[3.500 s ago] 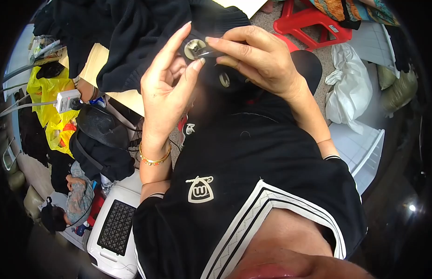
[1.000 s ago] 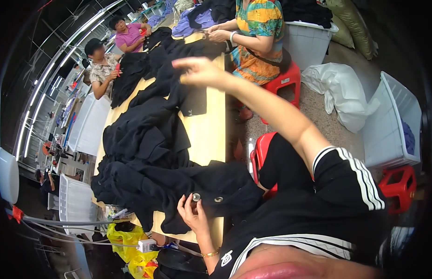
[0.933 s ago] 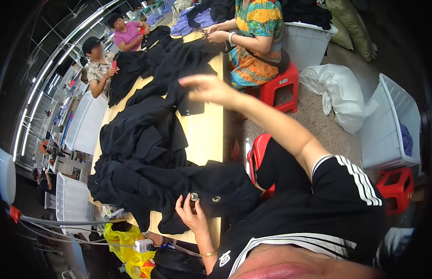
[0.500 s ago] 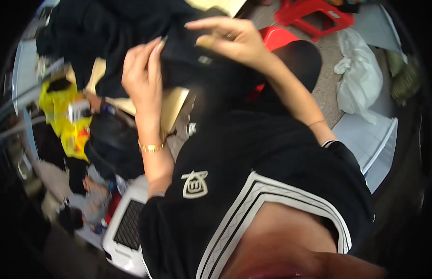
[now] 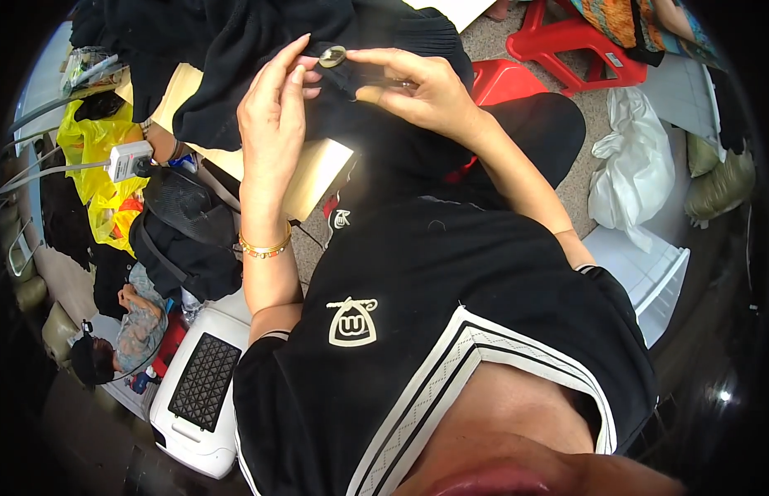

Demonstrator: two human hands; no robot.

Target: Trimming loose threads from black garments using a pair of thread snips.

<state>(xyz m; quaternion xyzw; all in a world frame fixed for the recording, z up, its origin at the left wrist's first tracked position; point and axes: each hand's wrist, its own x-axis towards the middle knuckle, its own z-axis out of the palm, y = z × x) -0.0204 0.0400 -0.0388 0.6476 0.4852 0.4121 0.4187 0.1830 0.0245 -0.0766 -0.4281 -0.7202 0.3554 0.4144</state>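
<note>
Black knit between two hands, a round button at the fingertips

Black knitted cloth (image 5: 236, 58) spreads in folds beyond and to the left of a round, pale-centred button (image 5: 332, 56), the point from which everything here is placed. The button sits on the dark cloth between the two hands, tilted. At its left, the left hand (image 5: 273, 116) is raised with the forefinger straight, the thumb apart from it and other fingertips bent close to the button; whether they grip the cloth cannot be told. At its right, the right hand (image 5: 426, 91) brings its forefinger to the button's edge, the thumb spread lower down. Something slim and glinting lies within those fingers, too unclear to name, and how firmly it is held cannot be told.

Nearer the wearer than the button, a corner of yellow tabletop (image 5: 320, 175) shows below the cloth, and a gold-coloured bracelet (image 5: 266, 245) circles the left wrist. Well left of the button are a white power socket (image 5: 130, 160) and a yellow plastic bag (image 5: 87, 186); a white case with a dark lattice panel (image 5: 223, 450) lies lower left. To its right stand a red stool (image 5: 558, 41) and, farther off, a white sack (image 5: 632, 174).
</note>
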